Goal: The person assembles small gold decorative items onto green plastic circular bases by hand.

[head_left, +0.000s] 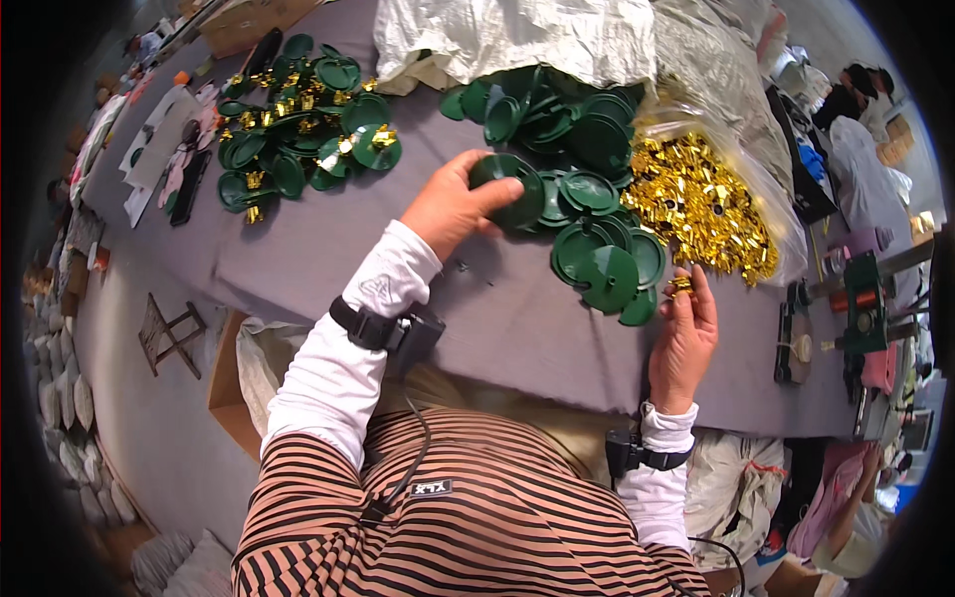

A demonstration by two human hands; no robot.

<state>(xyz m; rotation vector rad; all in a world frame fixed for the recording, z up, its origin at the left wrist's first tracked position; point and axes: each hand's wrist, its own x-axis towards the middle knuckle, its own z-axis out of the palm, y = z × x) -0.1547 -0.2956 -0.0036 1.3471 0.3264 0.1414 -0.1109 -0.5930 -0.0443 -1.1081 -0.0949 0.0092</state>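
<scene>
My left hand (456, 203) is closed on a round dark green plastic disc (517, 195), thumb on its upper face. Just beyond and to the right of it lies a pile of similar green discs (597, 129), some spilling toward me. Between thumb and fingertips, my right hand (686, 338) pinches a small shiny gold piece (681, 286). That hand is just in front of a heap of gold pieces (701, 204) lying on a clear plastic bag (786, 234). At the far left, several green discs with gold pieces attached (298, 129) form another pile.
The grey cloth-covered table (348, 259) spans the view. A white woven sack (512, 40) lies behind the green pile. A dark green metal device (865, 308) stands at the right edge. Left of the finished-looking pile lies a black strip-shaped object (189, 189). A wooden folding stool (171, 333) is on the floor.
</scene>
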